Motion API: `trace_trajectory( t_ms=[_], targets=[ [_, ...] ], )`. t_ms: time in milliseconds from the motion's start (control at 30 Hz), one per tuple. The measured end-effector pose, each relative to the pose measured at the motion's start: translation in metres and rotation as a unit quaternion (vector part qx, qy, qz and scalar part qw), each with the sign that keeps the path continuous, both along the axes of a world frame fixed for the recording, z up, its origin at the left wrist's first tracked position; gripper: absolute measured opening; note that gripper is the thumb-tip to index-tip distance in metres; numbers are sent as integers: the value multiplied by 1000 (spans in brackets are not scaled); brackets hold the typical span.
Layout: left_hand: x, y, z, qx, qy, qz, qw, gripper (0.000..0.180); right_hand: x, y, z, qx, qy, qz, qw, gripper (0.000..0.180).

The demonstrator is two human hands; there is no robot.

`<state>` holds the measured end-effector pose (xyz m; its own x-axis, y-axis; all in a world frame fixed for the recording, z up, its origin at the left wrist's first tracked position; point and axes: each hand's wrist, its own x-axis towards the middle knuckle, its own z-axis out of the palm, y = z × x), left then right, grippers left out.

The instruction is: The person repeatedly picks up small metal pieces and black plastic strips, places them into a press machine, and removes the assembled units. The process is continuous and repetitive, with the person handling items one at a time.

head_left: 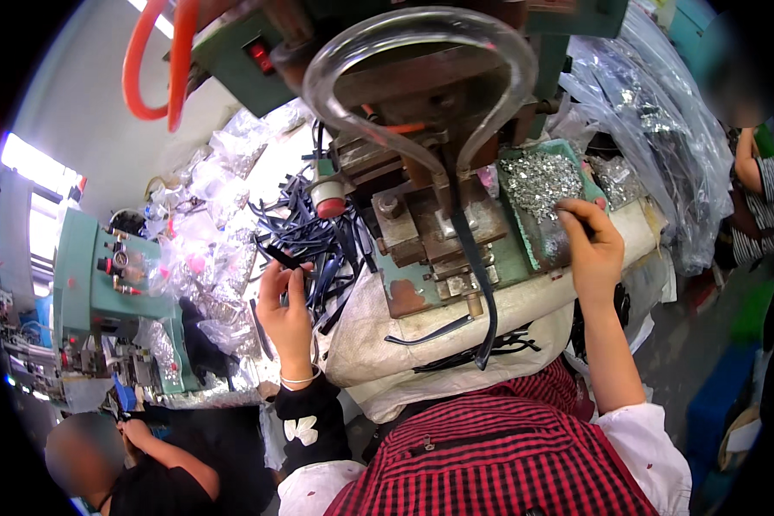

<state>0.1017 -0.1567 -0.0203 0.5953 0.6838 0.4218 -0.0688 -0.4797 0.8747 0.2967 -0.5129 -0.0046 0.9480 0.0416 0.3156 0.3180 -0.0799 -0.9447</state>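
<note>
The left hand (285, 303) is raised, palm turned away, its fingers (271, 279) curled and pinched at the tips. The left forearm wears a dark sleeve and a thin wrist bangle. The right hand (592, 249) reaches further out, fingers bent downward, forearm bare below a pushed-up white sleeve.

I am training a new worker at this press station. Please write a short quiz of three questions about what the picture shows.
1. True or false: the right hand reaches into the green tray of small silver metal parts.
2. What does the left hand pinch? A) an orange hose B) a dark strap from the pile of dark straps C) a red button
3. Fill in: a long dark strap hangs down the front of the ____ machine.

Key: 1 true; 2 B; 3 green
</note>
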Motion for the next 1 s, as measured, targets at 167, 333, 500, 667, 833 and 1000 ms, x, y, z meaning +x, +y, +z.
trace_trajectory(
  t_ms=[167, 333, 500, 667, 833, 1000],
  targets=[
    [24, -8, 8, -191, 37, -123, 973, 41, -11, 67, 59, -25, -128, 88, 988, 21],
    [13, -16, -5, -193, 53, -103, 974, 28, -20, 100, 59, 166, 13, 155, 974, 39],
    [24, -40, 38, -181, 62, -100, 976, 20, -27, 102, 66, 215, 101, 187, 953, 45],
    [22, -82, 96, -23, -22, 20, 999, 18, -47, 96, 75, 224, 138, 202, 943, 44],
    [48, -127, 107, 365, -138, -146, 909, 7, -34, 55, 75, 33, -21, 171, 984, 38],
    [73, -147, 106, 503, -97, -195, 837, 23, 6, 1, 0, -254, -64, 56, 964, 23]
  ],
)
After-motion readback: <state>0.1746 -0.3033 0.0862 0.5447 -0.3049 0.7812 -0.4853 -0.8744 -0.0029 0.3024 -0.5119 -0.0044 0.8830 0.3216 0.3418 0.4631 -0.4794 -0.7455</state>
